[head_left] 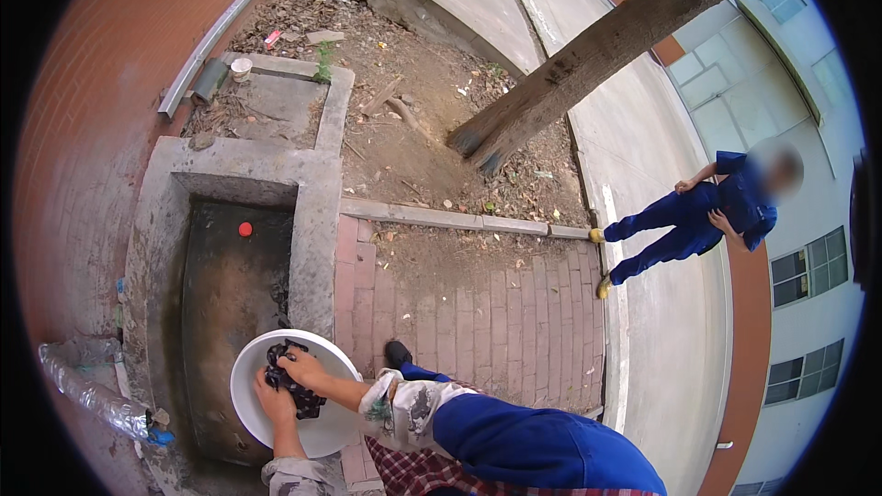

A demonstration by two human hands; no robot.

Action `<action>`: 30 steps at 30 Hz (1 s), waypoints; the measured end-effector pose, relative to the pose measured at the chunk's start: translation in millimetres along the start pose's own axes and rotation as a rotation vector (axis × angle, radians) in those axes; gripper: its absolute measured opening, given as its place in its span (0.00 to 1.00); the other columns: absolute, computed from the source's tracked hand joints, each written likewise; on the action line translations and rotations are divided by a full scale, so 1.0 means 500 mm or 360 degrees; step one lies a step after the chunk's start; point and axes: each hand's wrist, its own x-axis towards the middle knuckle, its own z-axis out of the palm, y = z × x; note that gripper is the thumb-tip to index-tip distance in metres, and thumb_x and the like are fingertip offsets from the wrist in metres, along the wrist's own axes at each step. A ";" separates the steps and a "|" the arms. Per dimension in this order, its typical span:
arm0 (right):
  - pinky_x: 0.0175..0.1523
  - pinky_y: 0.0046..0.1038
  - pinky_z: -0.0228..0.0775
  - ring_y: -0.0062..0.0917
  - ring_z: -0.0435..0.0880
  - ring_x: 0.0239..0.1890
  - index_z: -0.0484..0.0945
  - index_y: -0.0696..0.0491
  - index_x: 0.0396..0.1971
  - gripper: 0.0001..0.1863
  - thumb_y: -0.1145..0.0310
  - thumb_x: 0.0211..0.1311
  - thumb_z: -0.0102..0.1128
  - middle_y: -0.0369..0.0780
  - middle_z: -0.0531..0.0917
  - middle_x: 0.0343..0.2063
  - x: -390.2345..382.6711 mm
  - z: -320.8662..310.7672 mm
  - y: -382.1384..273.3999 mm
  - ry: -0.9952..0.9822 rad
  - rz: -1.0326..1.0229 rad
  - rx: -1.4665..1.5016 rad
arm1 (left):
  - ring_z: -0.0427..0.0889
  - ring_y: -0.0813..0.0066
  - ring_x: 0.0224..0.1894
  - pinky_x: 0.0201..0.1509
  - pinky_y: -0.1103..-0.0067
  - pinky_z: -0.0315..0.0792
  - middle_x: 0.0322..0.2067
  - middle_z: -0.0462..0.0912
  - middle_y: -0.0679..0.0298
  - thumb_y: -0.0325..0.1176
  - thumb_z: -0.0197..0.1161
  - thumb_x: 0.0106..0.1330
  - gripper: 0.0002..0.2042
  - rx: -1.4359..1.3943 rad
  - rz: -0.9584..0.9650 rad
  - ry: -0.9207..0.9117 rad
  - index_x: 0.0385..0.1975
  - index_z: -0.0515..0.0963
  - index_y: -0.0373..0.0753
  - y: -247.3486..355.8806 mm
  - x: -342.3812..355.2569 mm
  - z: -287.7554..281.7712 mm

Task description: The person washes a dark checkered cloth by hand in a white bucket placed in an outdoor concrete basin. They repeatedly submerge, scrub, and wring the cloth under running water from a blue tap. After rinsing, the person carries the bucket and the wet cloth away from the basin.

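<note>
A round white basin (345, 424) sits over the near right edge of a concrete trough (317, 266). Inside it lies a bunched, dark, wet-looking cloth (310, 403), black with some lighter patches. My left hand (274, 401) grips the cloth's left side, fingers curled against it. From the right, my right hand (305, 371) reaches across and clasps the upper part, its fingertips partly sunk in the folds. The two hands are close together. Shallow, murky water (234, 285) stands in the trough, and a small red round object (245, 230) is at its far end.
A brick wall (92, 129) runs along the left, with a foil-wrapped pipe (96, 390) near the trough. Brick paving (496, 331) lies to the right. A tree trunk (588, 55) leans beyond it, and a person in blue workwear (698, 211) stands at the far right.
</note>
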 end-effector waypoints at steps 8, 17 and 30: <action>0.53 0.59 0.50 0.50 0.53 0.59 0.51 0.41 0.61 0.39 0.52 0.47 0.56 0.46 0.48 0.61 0.052 0.114 0.112 0.0229 -0.0090 -0.1586 | 0.67 0.44 0.47 0.46 0.58 0.66 0.54 0.54 0.46 0.43 0.60 0.49 0.35 0.1349 -0.0263 -0.0053 0.57 0.52 0.43 -0.058 -0.042 0.136; 0.52 0.54 0.52 0.49 0.57 0.56 0.57 0.43 0.57 0.34 0.54 0.48 0.55 0.46 0.56 0.57 0.109 0.090 0.148 0.0122 0.0042 -0.1557 | 0.69 0.46 0.45 0.46 0.60 0.66 0.50 0.60 0.47 0.39 0.60 0.48 0.29 0.1235 -0.0396 -0.0398 0.52 0.60 0.41 -0.084 0.047 0.173; 0.53 0.43 0.56 0.43 0.65 0.53 0.65 0.47 0.52 0.28 0.55 0.49 0.54 0.46 0.67 0.51 0.113 0.016 0.108 -0.0620 0.0567 0.1613 | 0.63 0.64 0.26 0.34 0.77 0.60 0.21 0.60 0.61 0.19 0.53 0.30 0.12 -0.0538 0.0535 -0.0233 0.18 0.59 0.35 0.128 -0.010 -0.081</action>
